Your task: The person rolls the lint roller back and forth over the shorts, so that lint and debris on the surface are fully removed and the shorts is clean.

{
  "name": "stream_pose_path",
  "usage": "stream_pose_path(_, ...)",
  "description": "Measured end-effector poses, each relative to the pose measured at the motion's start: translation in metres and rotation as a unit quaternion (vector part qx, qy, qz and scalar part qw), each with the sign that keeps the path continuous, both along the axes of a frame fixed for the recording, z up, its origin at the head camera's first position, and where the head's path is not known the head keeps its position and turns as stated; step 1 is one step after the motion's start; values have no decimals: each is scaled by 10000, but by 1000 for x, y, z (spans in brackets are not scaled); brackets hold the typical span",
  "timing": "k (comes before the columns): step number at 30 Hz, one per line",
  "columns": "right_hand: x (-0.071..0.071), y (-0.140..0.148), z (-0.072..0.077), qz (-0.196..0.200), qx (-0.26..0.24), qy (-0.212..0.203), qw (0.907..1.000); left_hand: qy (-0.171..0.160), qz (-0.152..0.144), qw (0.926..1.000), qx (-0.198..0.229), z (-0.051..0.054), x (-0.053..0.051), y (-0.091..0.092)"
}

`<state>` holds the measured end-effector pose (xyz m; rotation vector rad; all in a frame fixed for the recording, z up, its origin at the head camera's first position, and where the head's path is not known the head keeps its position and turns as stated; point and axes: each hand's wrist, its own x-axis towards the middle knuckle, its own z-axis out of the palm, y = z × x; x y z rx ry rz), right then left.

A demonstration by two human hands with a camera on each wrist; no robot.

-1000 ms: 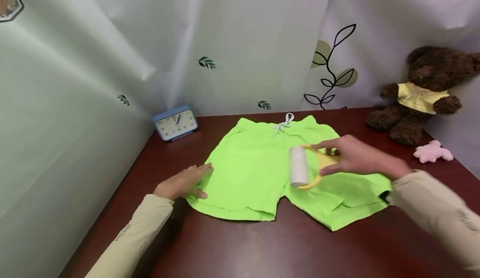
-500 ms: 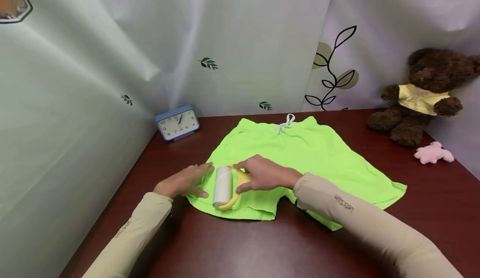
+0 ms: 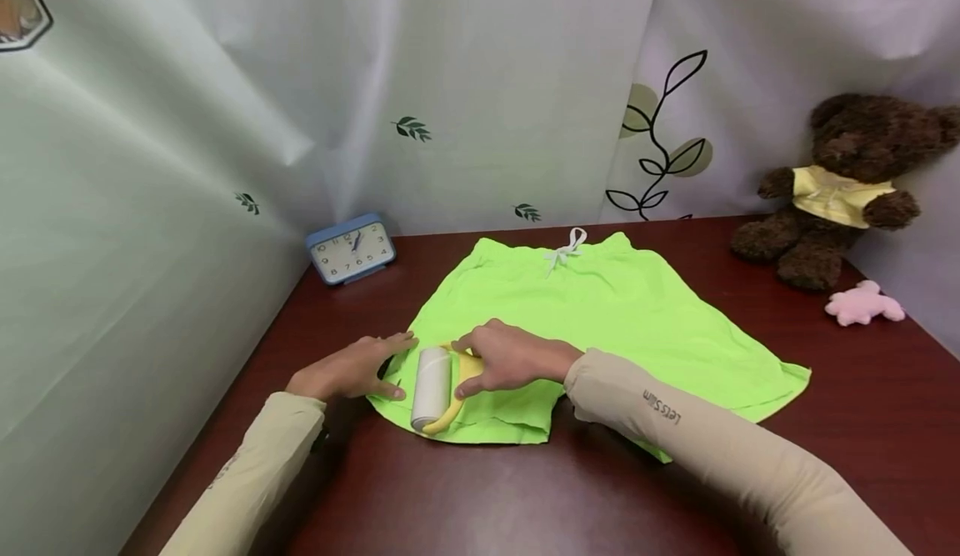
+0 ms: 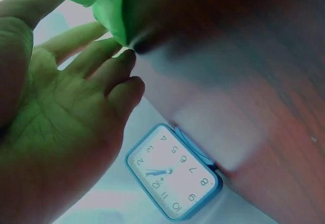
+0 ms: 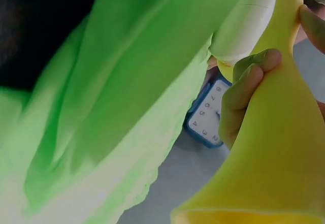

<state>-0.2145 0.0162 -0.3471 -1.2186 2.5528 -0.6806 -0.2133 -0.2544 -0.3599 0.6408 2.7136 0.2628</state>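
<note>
Bright green shorts (image 3: pixel 600 314) with a white drawstring lie spread on the dark red table. My right hand (image 3: pixel 513 356) grips a lint roller (image 3: pixel 432 389) by its yellow handle, and the white roll lies over the lower part of the left leg. In the right wrist view, curled fingers (image 5: pixel 246 87) wrap the yellow handle (image 5: pixel 269 153). My left hand (image 3: pixel 348 368) rests at the outer edge of that same leg, thumb and fingers spread apart, just left of the roll. The left wrist view shows its palm (image 4: pixel 61 107), with green cloth (image 4: pixel 109 10) by the fingertips.
A blue alarm clock (image 3: pixel 351 249) stands at the back left by the patterned wall covering (image 3: pixel 480 97). At the back right sits a brown teddy bear (image 3: pixel 847 181) in a yellow shirt, with a small pink plush toy (image 3: pixel 865 303) in front of it.
My right hand has carried the lint roller left from the shorts' right leg onto the left leg, then slightly further left and toward me. The left hand has shifted a little left.
</note>
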Motion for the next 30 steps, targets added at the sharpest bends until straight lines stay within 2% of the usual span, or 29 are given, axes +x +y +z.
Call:
stream_pose_path(9, 0, 21, 2, -2, -168, -254, 9995, 59, -98, 9999, -85, -4, 1, 2)
stream_pose_path(21, 4, 78, -1, -329, -221, -426, 9983, 94, -174, 9998, -103, -4, 6, 3)
stream_pose_path(30, 5, 124, 4, -464, -185, -427, 9978, 119, -197, 9995, -194, -1, 5, 6)
